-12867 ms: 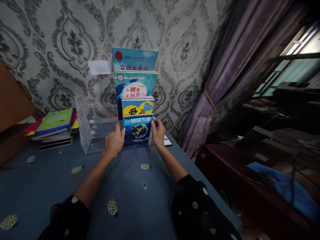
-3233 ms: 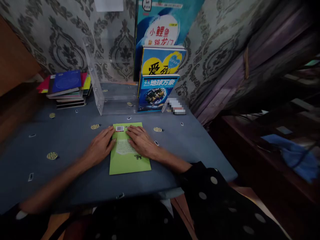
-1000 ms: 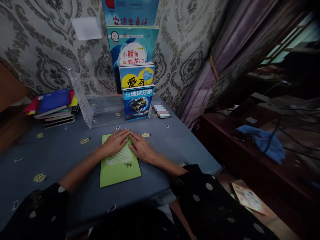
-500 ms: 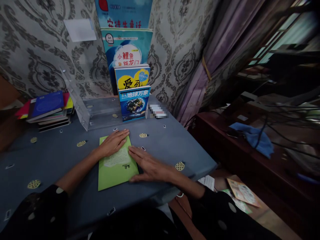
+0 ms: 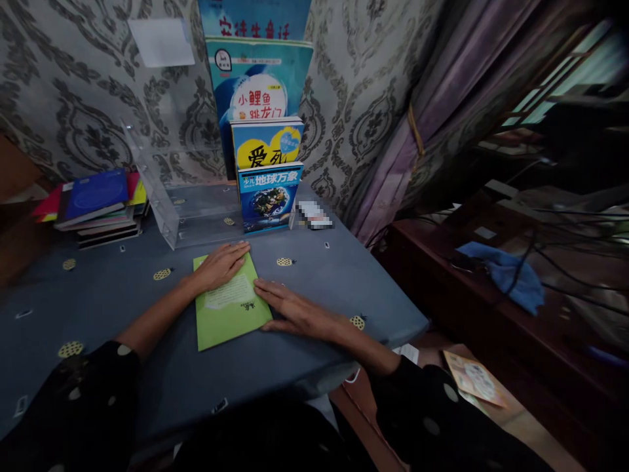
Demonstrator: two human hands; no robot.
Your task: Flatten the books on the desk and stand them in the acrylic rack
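A green book (image 5: 221,328) lies flat on the table, a pale text panel on its upward side. Across its top part rests my left hand (image 5: 223,265), palm down with fingers stretched out. My right hand (image 5: 295,311) lies along the book's right edge, fingers extended and thumb apart, touching the edge near the lower right corner. Behind the book stands a clear tiered rack (image 5: 167,223). Its right side holds several upright books, with a blue book showing the Earth (image 5: 268,200) in front.
A stack of books (image 5: 105,206) with a blue one on top sits at the table's left. A small pale item (image 5: 314,215) lies right of the rack. Beyond the table's right edge are a dark red cabinet with a blue cloth (image 5: 506,272) and an orange book (image 5: 474,379) below.
The whole view has shifted slightly. The green book lies a little nearer the rack, and both hands have stayed on it, with the right hand still at its right edge.
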